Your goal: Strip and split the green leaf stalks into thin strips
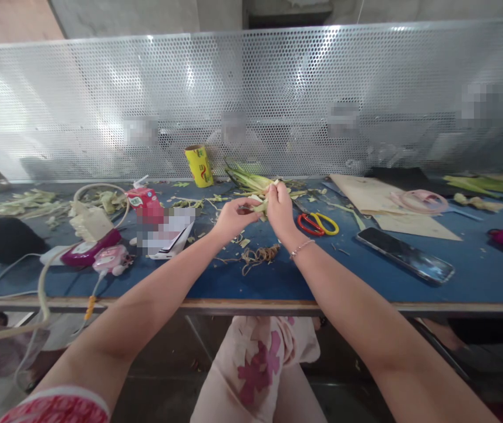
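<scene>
Both my hands meet above the middle of the blue table. My left hand is closed, pinching one end of a small folded piece of pale green leaf strip. My right hand is closed on the other side of the same strip, fingers curled over it; a thin bracelet sits on that wrist. Behind the hands lies a bundle of long green leaves. A tangle of dry brown fibre rests on the table just below my hands.
Red-and-yellow scissors lie right of my hands, then a dark phone and brown cardboard with a pink ring. A yellow tape roll stands behind. Left: a white phone stand, pink gadgets, cables. A perforated metal screen backs the table.
</scene>
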Motion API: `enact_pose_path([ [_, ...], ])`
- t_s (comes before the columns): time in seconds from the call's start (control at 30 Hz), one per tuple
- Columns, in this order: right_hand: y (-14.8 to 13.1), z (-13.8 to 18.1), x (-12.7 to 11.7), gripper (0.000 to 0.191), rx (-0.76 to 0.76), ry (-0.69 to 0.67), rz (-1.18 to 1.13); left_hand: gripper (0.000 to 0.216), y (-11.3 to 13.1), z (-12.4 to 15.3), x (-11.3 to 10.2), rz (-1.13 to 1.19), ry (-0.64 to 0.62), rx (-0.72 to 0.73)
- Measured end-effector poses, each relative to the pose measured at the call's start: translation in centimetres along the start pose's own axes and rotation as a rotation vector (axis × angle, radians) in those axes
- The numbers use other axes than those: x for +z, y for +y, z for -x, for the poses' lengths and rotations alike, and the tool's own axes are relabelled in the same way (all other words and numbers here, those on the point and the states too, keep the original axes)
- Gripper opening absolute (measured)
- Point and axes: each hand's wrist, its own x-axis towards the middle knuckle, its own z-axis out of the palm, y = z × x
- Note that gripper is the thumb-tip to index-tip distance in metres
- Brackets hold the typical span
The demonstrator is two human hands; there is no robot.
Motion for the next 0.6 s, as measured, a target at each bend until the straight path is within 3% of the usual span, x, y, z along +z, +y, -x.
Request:
enact_pose_path([
  [0.33, -0.4, 0.1, 0.1, 0.026, 0.010, 0.010, 0.012, 0.024, 0.1, 0.3, 0.4, 0.202, -0.020, -0.073],
  [0.6, -1.1, 0.5, 0.4, 0.025, -0.031, 0.005, -0.010, 0.028, 0.5, 0.4, 1.0, 0.229, 0.042, -0.120],
])
